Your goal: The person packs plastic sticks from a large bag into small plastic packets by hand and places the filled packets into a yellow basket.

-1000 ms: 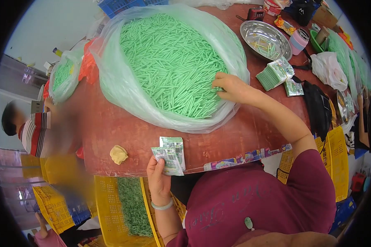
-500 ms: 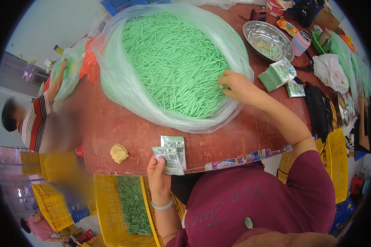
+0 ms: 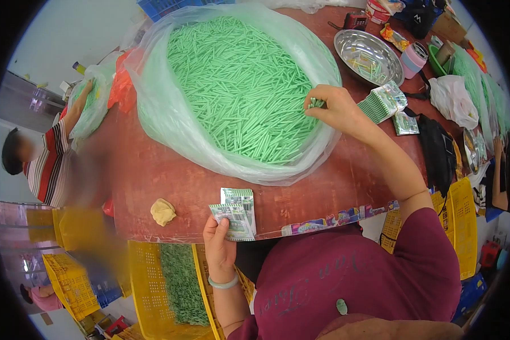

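Note:
My left hand [image 3: 217, 246] pinches a small green-and-silver printed packet [image 3: 232, 221] at the table's front edge. A second packet [image 3: 239, 196] lies partly behind it; whether the hand also grips that one I cannot tell. Over the right rim of a big clear plastic bag [image 3: 156, 130], my right hand [image 3: 341, 113] has its fingers closed round several short green sticks [image 3: 316, 103], their ends poking out. The bag stands open, filled with a heap of the same loose green sticks [image 3: 238, 85].
Packets are stacked [image 3: 383, 103] right of my right hand, near a steel bowl [image 3: 351, 44] holding some sticks. A crumpled yellowish lump [image 3: 163, 212] lies on the red table [image 3: 300, 198]. Below stands a yellow crate [image 3: 147, 289] with green contents. A person in stripes [image 3: 48, 164] works at left.
My right hand has lifted slightly up and right, away from the heap, with green sticks now showing in its fingers. My left hand and the packet have barely moved.

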{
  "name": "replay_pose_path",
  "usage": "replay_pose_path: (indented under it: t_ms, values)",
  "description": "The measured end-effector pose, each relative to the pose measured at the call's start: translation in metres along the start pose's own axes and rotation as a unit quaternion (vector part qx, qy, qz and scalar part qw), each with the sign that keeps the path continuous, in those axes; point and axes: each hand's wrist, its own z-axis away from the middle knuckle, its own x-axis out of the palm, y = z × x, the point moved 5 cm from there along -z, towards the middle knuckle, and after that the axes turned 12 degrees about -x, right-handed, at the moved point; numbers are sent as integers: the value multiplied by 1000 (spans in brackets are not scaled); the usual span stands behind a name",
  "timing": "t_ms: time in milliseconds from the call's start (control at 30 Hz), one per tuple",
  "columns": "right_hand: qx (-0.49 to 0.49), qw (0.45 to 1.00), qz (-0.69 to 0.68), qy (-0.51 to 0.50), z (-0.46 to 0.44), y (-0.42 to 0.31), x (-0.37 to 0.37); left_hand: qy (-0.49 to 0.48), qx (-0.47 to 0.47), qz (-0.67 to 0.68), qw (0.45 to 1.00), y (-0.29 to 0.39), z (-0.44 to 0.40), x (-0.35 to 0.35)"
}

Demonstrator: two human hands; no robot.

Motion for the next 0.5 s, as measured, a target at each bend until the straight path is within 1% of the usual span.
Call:
replay_pose_path:
  t_ms: [200, 267, 300, 367, 500]
  values:
    - [-1, 998, -15, 55, 5, 0, -2, -7, 0, -14, 1000, 2, -1, 9]
    - [11, 996, -54, 63, 6, 3, 2, 13, 7, -40, 999, 5, -1, 19]
    - [10, 996, -55, 64, 6, 9, 8, 13, 8, -41, 999, 6, -3, 22]
    - [-26, 996, -77, 31, 7, 18, 23, 14, 9, -65, 998, 6, -6, 28]
    - [-36, 997, -69, 13, 8, 17, 23, 11, 30, -97, 995, 8, -12, 46]
